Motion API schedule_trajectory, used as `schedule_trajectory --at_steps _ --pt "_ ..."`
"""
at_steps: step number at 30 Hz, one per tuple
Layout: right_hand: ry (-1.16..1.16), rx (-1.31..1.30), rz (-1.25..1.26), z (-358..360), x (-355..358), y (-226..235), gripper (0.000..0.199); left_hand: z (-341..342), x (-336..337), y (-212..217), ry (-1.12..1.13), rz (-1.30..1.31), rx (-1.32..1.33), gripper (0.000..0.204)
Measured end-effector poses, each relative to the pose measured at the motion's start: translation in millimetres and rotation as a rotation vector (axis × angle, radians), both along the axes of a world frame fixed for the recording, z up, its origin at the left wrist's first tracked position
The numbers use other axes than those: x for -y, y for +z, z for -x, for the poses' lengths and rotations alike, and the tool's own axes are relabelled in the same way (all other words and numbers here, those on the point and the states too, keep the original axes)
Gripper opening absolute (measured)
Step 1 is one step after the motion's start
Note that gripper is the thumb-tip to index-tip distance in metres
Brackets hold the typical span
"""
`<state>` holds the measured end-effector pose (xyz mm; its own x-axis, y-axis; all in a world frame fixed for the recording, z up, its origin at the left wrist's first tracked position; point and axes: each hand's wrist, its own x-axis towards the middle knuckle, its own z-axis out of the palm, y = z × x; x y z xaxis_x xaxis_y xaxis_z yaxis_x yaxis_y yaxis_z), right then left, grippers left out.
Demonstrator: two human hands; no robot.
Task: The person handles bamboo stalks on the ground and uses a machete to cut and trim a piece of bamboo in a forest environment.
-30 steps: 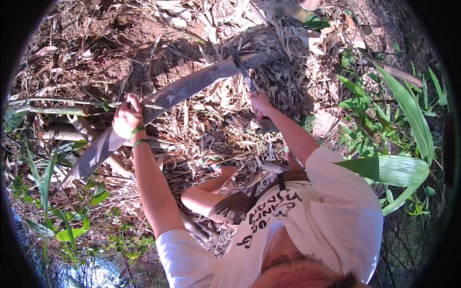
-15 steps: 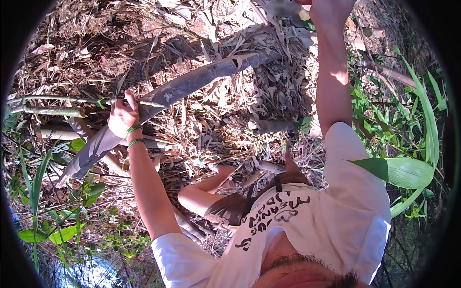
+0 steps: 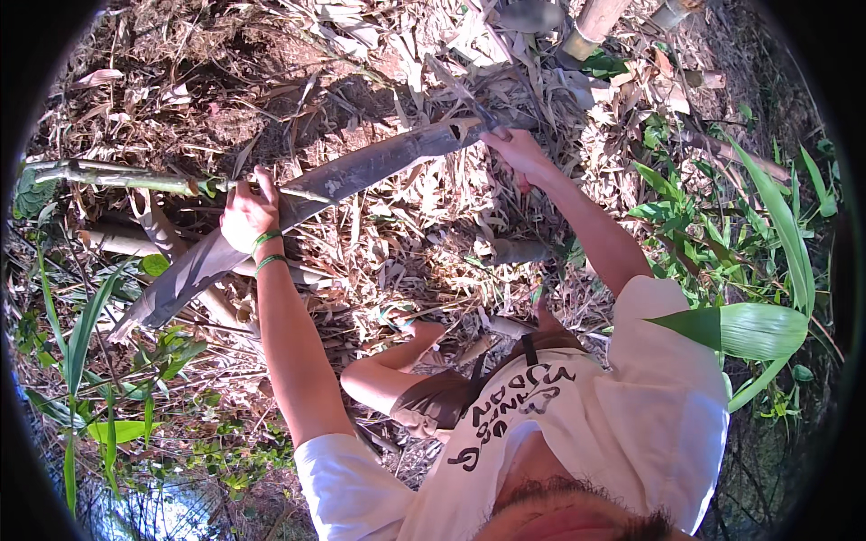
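Note:
My left hand (image 3: 251,216) is closed around a thin green bamboo stem (image 3: 135,177), whose pale slim end (image 3: 305,193) sticks out past my fingers. Under that hand, a long dark grey flattened pole (image 3: 361,171) lies slantwise across the ground litter, with a hole near its upper right end. My right hand (image 3: 519,151) is at this end, fingers wrapped round a machete (image 3: 465,97). The narrow blade points away and to the left; its handle is mostly hidden in my grip.
Dry bamboo leaves (image 3: 388,252) cover the ground. Cut bamboo poles (image 3: 591,32) lie at the far right, and another pole (image 3: 117,242) lies at left. Green plants (image 3: 695,216) grow on both sides, with a broad leaf (image 3: 758,326) over my right shoulder. My bent leg (image 3: 383,374) is below.
My right hand has swung down from the upper edge to the grey pole's end, bringing the machete into view. My left hand and the bamboo stem have shifted slightly right.

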<state>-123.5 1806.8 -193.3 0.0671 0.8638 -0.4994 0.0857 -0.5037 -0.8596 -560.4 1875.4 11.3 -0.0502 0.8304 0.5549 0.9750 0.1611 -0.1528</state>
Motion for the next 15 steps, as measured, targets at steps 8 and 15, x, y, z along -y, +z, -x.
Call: schedule_trajectory --at_steps 8,15 --pt "-0.502 -0.474 -1.128 -29.9 -46.0 318.9 0.026 19.2 14.3 -4.7 0.048 0.063 -0.007 0.065" --pt "-0.228 0.225 0.101 78.1 89.4 -142.6 0.026 -33.8 -8.0 -0.3 0.036 0.110 -0.015 0.065"
